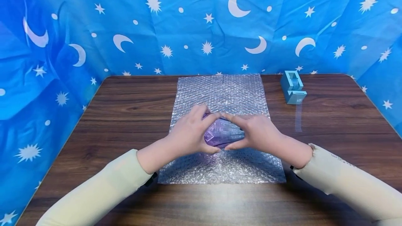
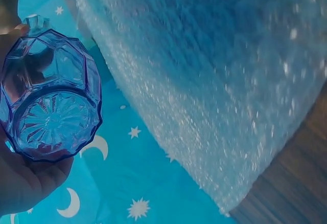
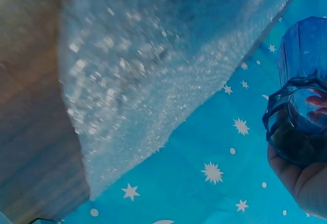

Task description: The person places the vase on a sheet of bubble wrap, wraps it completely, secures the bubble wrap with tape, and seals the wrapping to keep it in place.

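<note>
Vessel [image 1: 223,132] of faceted glass is being held over bubble wrap [image 1: 221,93], left hand [image 1: 190,130] and right hand [image 1: 262,130] gripping its sides; right sleeve [image 1: 351,184] is showing dark lettering [image 1: 343,160], unreadable here.

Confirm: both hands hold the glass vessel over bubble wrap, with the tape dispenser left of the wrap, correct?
No: the head view shows the tape dispenser right of the bubble wrap, not left. The left hand and right hand do hold the glass vessel over it.
</note>
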Available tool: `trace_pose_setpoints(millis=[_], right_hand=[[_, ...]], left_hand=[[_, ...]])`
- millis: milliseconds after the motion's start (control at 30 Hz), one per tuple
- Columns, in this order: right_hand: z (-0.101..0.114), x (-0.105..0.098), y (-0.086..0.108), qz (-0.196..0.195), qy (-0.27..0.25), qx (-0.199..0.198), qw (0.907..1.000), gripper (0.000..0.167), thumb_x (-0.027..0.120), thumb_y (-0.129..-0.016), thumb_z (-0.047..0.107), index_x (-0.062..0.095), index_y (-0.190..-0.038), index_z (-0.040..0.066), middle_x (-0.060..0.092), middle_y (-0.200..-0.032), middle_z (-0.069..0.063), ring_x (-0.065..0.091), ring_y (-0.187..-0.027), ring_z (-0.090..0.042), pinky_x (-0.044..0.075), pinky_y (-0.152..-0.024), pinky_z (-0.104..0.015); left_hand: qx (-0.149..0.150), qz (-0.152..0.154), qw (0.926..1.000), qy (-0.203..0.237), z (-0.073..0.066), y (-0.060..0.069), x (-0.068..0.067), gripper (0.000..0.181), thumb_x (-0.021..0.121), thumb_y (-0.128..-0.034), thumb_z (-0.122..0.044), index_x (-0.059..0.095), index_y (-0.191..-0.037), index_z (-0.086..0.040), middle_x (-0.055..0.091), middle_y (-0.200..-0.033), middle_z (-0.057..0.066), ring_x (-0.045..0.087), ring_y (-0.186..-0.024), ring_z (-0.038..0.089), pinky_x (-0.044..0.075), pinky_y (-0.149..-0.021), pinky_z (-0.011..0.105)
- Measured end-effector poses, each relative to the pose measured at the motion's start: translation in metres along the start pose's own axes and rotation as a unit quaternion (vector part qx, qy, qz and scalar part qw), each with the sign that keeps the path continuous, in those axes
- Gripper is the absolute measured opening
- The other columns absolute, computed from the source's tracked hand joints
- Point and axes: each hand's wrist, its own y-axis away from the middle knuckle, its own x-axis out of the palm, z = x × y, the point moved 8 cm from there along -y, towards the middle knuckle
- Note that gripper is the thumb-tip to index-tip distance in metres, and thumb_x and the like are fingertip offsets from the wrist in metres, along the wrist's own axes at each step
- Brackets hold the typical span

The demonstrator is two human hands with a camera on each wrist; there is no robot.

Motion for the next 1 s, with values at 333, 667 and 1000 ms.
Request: trace_pose_setpoints(millis=[333,667,1000], right_hand=[[0.000,0.005,0.015,0.008,-0.016,0.006,0.9998,0.090,0.090,-0.067,0.054,0.062,-0.140,0.009,0.077,-0.081,-0.006,0.037,-0.050,-0.002,0.035,-0.048,-0.018],[-0.002,0.009,0.025,0.023,-0.023,0.016,0.9993,0.085,0.088,-0.070,0.054,0.064,-0.139,0.010,0.080,-0.093,-0.010,0.047,-0.053,-0.003,0.043,-0.050,-0.020],[0.001,0.013,0.033,0.026,-0.034,0.016,0.9990,0.085,0.089,-0.070,0.052,0.063,-0.139,0.010,0.078,-0.083,-0.005,0.031,-0.050,0.002,0.033,-0.049,-0.017]], left_hand=[[0.000,0.024,0.9997,0.009,-0.008,0.001,0.012,0.090,0.091,-0.0654,-0.056,0.059,-0.140,-0.017,0.056,-0.109,0.007,0.052,-0.096,0.018,0.058,-0.073,0.030],[-0.002,0.047,0.9988,0.016,-0.014,0.000,0.023,0.090,0.090,-0.0661,-0.057,0.059,-0.141,-0.017,0.056,-0.108,0.006,0.051,-0.095,0.016,0.056,-0.073,0.027],[0.000,0.057,0.9981,0.023,-0.018,0.004,0.028,0.090,0.090,-0.0656,-0.057,0.059,-0.140,-0.017,0.056,-0.107,0.005,0.052,-0.094,0.015,0.055,-0.068,0.025]])
